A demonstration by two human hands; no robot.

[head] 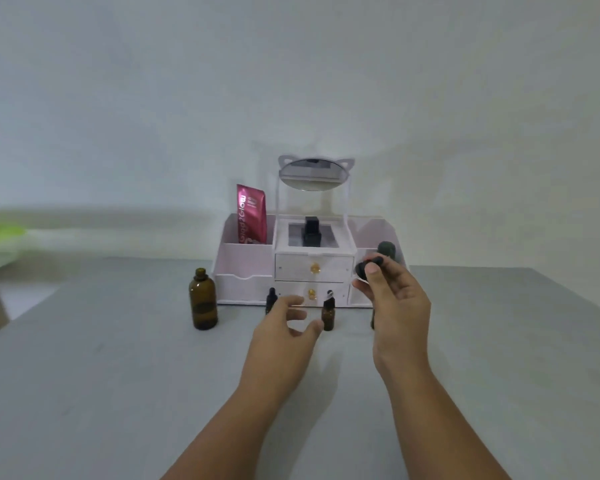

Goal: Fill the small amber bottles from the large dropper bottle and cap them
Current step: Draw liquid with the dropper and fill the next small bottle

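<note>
The large amber bottle stands uncapped at the left of the grey table. A small amber bottle stands open in the middle, with a thin tip just above its mouth. Another small bottle with a black cap stands behind my left fingers. My left hand hovers open, thumb close to the open small bottle but not gripping it. My right hand is raised to the right, pinching the black dropper cap, its rubber bulb pointing up. A dark bottle edge peeks out behind my right palm.
A white cosmetic organiser with two drawers, a cat-ear mirror, a pink sachet and a black bottle stands at the table's back edge, right behind the bottles. A green-topped surface lies far left.
</note>
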